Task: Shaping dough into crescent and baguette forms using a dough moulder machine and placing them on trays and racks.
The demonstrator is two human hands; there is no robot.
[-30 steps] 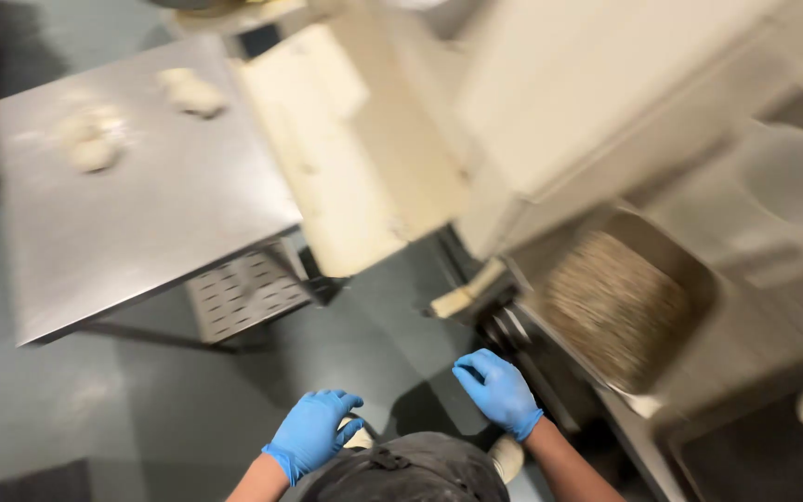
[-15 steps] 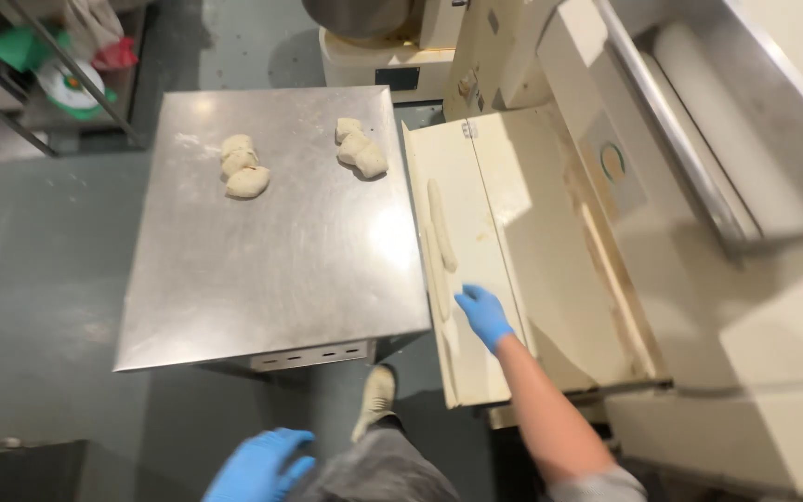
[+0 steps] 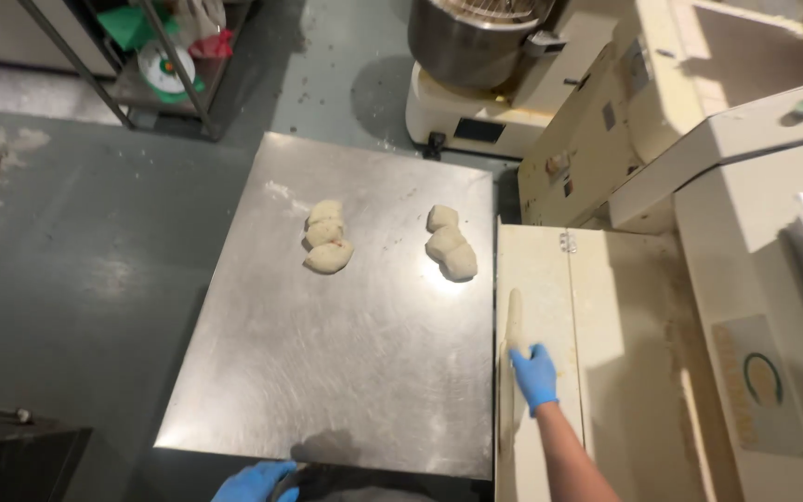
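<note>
My right hand (image 3: 533,376), in a blue glove, rests on a long thin roll of dough (image 3: 513,325) that lies along the left edge of the cream machine's tray (image 3: 606,353). Its fingers curl over the roll. My left hand (image 3: 255,483), also gloved blue, hangs low at the bottom edge by the near side of the steel table (image 3: 346,372) and holds nothing that I can see. On the table's far part lie two clusters of dough pieces: one at the left (image 3: 327,236), one at the right (image 3: 450,244).
A mixer with a steel bowl (image 3: 476,37) stands beyond the table. A cream machine body (image 3: 745,232) fills the right side. A metal rack with coloured items (image 3: 164,56) stands at the far left on the grey floor.
The view has swung from the floor and trays to the table and steadied. My right hand reached out onto the dough roll on the tray. My left hand stays low.
</note>
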